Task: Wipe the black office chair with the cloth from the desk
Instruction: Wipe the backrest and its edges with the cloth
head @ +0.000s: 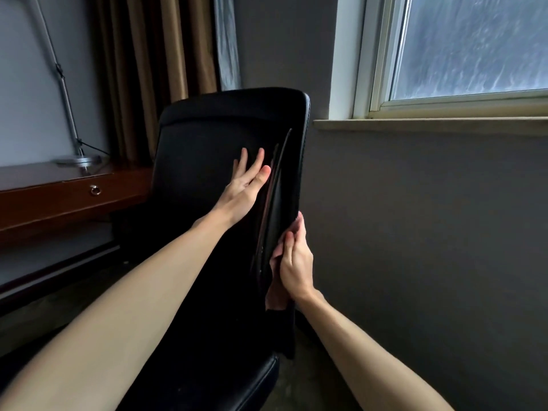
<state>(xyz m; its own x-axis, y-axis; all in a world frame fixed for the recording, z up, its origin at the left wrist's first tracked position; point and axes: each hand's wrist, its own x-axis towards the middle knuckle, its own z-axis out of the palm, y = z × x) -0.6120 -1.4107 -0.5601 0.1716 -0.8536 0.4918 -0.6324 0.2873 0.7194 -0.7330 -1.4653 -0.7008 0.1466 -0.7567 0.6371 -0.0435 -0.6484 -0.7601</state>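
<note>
My left hand rests flat, fingers straight, on the black office chair; my right hand grips its side edge. I cannot clearly see a cloth, so the wiping seems unfinished.

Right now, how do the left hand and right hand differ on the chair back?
The left hand lies flat, fingers straight, on the backrest face; the right hand curls its fingers round the backrest's right edge. The left hand sits higher up, the right hand lower. Both touch the black chair, and both arms are bare.
</note>
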